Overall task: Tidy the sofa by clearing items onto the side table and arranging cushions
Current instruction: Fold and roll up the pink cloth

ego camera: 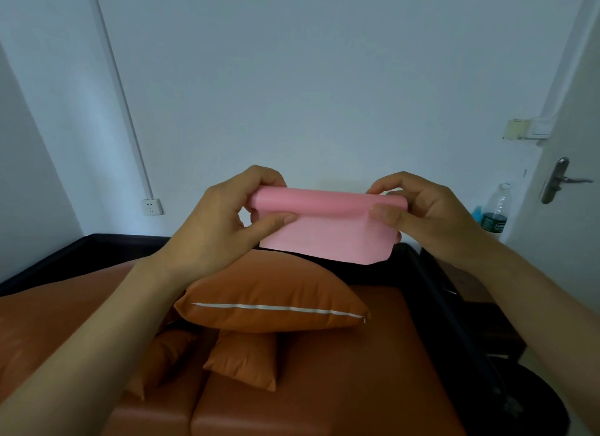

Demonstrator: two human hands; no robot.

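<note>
Clearing is the step in hand: your left hand (224, 221) and right hand (418, 213) each pinch an end of the soft pink folded cloth (328, 227), held in the air above the large orange zipped cushion (269, 297) near the orange sofa's (357, 387) back edge. Next, I judge, finish the fold and carry it right, toward the clear plastic bottle (496, 210).

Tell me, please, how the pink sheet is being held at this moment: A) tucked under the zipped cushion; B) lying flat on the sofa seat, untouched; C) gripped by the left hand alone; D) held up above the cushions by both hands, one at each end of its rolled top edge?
D: the left hand and right hand each pinch an end of the pink sheet, which hangs above the zipped cushion.
</note>
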